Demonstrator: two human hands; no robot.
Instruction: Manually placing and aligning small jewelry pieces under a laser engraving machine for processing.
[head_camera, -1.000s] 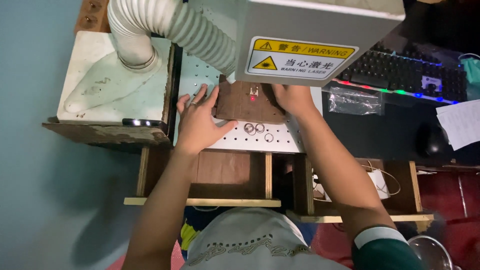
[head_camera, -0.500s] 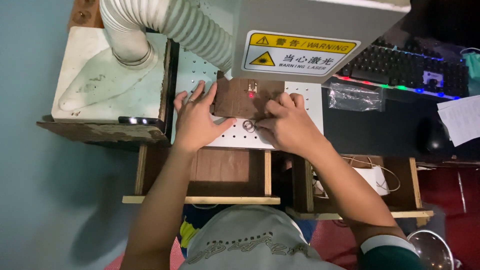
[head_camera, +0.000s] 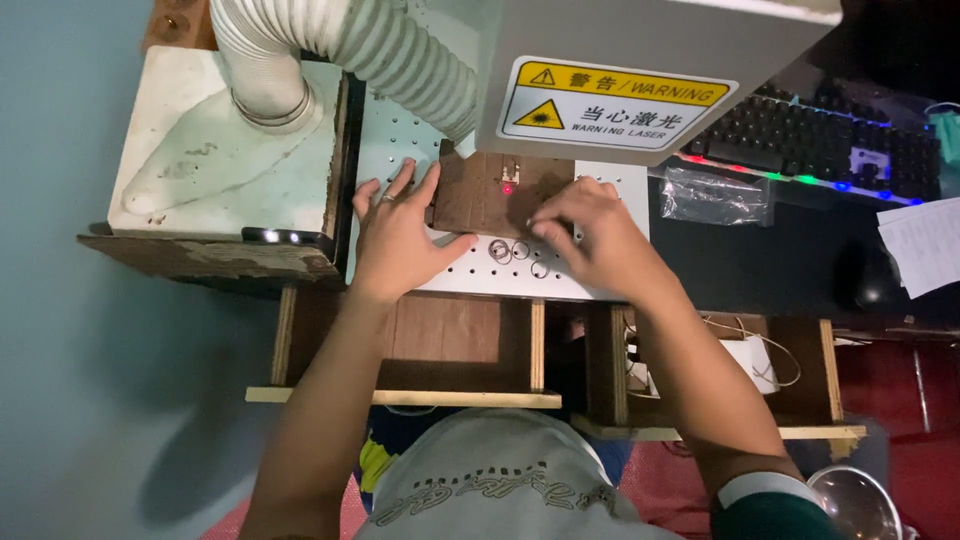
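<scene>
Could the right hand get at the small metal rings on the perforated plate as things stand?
Probably yes. The right hand hovers just beside the rings, fingertips pointing at them, and nothing lies between. The rings sit bare on the perforated plate, in front of the brown board that the left hand steadies.

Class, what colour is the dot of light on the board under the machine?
Red, on the brown board; head view.
</scene>
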